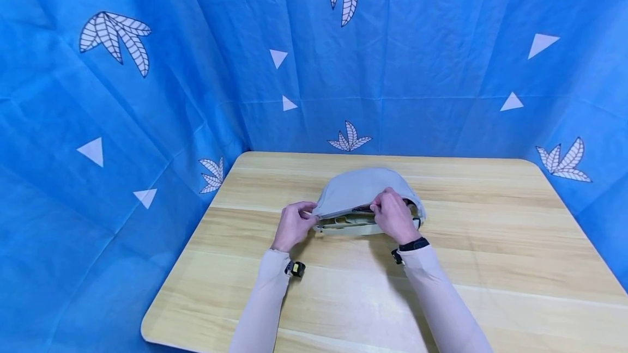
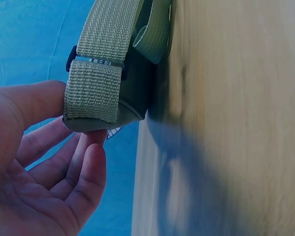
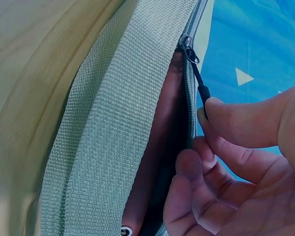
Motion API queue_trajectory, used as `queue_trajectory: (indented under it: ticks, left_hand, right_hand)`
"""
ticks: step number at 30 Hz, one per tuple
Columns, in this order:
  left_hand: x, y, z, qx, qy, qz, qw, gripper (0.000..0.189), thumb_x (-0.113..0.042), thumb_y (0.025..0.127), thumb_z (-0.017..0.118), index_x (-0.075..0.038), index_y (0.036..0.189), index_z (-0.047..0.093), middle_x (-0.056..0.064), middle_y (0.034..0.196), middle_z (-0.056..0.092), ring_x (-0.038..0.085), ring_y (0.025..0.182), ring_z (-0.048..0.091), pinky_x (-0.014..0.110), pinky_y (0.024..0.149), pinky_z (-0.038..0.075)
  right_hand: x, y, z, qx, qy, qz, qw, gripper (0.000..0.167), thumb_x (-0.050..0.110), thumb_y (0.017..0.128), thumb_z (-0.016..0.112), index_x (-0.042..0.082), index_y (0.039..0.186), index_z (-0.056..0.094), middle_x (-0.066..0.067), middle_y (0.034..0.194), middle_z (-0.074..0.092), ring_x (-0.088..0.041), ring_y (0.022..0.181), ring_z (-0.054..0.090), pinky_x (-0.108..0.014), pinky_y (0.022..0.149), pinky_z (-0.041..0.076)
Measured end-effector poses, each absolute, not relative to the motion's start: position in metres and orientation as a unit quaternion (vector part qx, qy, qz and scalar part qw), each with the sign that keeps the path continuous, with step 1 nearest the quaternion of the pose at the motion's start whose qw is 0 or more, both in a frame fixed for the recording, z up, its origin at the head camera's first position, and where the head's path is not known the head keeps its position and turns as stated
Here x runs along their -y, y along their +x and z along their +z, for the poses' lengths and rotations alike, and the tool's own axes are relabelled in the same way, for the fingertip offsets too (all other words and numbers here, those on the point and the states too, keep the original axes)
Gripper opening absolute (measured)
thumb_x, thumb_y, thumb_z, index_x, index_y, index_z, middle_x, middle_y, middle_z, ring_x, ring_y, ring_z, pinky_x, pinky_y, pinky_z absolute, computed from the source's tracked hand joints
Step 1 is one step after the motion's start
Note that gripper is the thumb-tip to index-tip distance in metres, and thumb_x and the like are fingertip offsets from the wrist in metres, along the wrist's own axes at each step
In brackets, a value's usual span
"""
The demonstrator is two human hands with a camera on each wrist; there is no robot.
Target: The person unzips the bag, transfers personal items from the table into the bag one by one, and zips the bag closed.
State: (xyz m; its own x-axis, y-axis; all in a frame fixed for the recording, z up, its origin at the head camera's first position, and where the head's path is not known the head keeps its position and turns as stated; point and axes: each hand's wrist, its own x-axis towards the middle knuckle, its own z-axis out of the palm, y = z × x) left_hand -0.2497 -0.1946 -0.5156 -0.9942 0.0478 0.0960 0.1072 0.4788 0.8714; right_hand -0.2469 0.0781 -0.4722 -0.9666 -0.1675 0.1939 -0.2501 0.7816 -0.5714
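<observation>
A pale grey-green sling bag [image 1: 363, 189] rests on the table with its zipped opening facing me, partly unzipped. At its left end my left hand [image 1: 294, 226] pinches the corner, thumb and fingers on either side of the webbing strap [image 2: 92, 91] near a black slider buckle [image 2: 72, 58]. My right hand [image 1: 394, 215] is at the opening, right of the middle. In the right wrist view, its thumb and index finger pinch the black cord zipper pull [image 3: 204, 96]. Through the gap shows a brownish item [image 3: 160, 128] with a snap button [image 3: 126, 230]; the rest inside is dark.
The wood-grain table [image 1: 490, 266] has rounded corners and extends around the bag on all sides. A blue curtain [image 1: 432, 59] with white leaves and triangles hangs behind and along the sides. Each wrist wears a black strap with a small camera [image 1: 296, 269].
</observation>
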Motion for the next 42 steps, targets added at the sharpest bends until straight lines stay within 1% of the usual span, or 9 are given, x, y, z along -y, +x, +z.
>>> queue_trajectory:
  ticks: [9,15,21,28,35,42]
  left_hand:
    - [0.1962,-0.2497,-0.5145,0.860,-0.050,-0.507,0.031,0.036,-0.001,0.084,0.080,0.000,0.120,0.073,0.016,0.100,0.078,0.017,0.077,0.072,0.024,0.064,0.059]
    - [0.1966,-0.2497,-0.5157,0.858,-0.046,-0.512,0.026,0.037,-0.001,0.084,0.080,0.000,0.120,0.073,0.016,0.100,0.078,0.017,0.078,0.072,0.024,0.065,0.059]
    - [0.1966,-0.2498,-0.5160,0.859,-0.045,-0.509,0.026,0.037,-0.003,0.084,0.080,-0.001,0.120,0.073,0.016,0.100,0.078,0.017,0.078,0.073,0.024,0.066,0.059]
    - [0.1958,-0.2491,-0.5144,0.860,-0.048,-0.508,0.027,0.036,-0.002,0.085,0.080,0.000,0.120,0.073,0.017,0.101,0.078,0.017,0.078,0.074,0.024,0.066,0.059]
    - [0.1952,-0.2484,-0.5145,0.858,-0.048,-0.510,0.026,0.037,-0.001,0.084,0.080,0.000,0.120,0.073,0.016,0.101,0.078,0.017,0.078,0.073,0.023,0.066,0.059]
    - [0.1958,-0.2467,-0.5125,0.857,-0.050,-0.512,0.029,0.037,-0.002,0.084,0.080,0.001,0.120,0.073,0.017,0.101,0.078,0.018,0.078,0.074,0.024,0.066,0.060]
  right_hand:
    - [-0.0777,-0.2467,-0.4731,0.942,0.109,0.308,0.073,0.011,0.002,0.094,0.068,-0.002,0.089,0.076,-0.017,0.104,0.067,-0.032,0.095,0.066,-0.048,0.082,0.058]
    - [-0.0781,-0.2478,-0.4735,0.943,0.107,0.307,0.074,0.010,0.000,0.093,0.068,-0.002,0.090,0.077,-0.017,0.104,0.068,-0.032,0.096,0.066,-0.049,0.084,0.058]
    - [-0.0788,-0.2474,-0.4725,0.943,0.110,0.302,0.079,0.012,0.000,0.094,0.067,-0.002,0.087,0.076,-0.017,0.103,0.068,-0.032,0.097,0.066,-0.048,0.084,0.058]
    - [-0.0794,-0.2473,-0.4723,0.944,0.107,0.302,0.075,0.012,0.000,0.094,0.067,-0.002,0.086,0.076,-0.017,0.104,0.069,-0.032,0.099,0.066,-0.049,0.086,0.057]
    - [-0.0807,-0.2470,-0.4718,0.943,0.110,0.304,0.072,0.014,0.000,0.094,0.066,-0.001,0.083,0.075,-0.017,0.104,0.068,-0.032,0.098,0.065,-0.048,0.084,0.057]
    - [-0.0818,-0.2448,-0.4713,0.944,0.106,0.305,0.070,0.014,0.002,0.095,0.067,-0.001,0.085,0.076,-0.016,0.105,0.068,-0.031,0.097,0.065,-0.048,0.083,0.058]
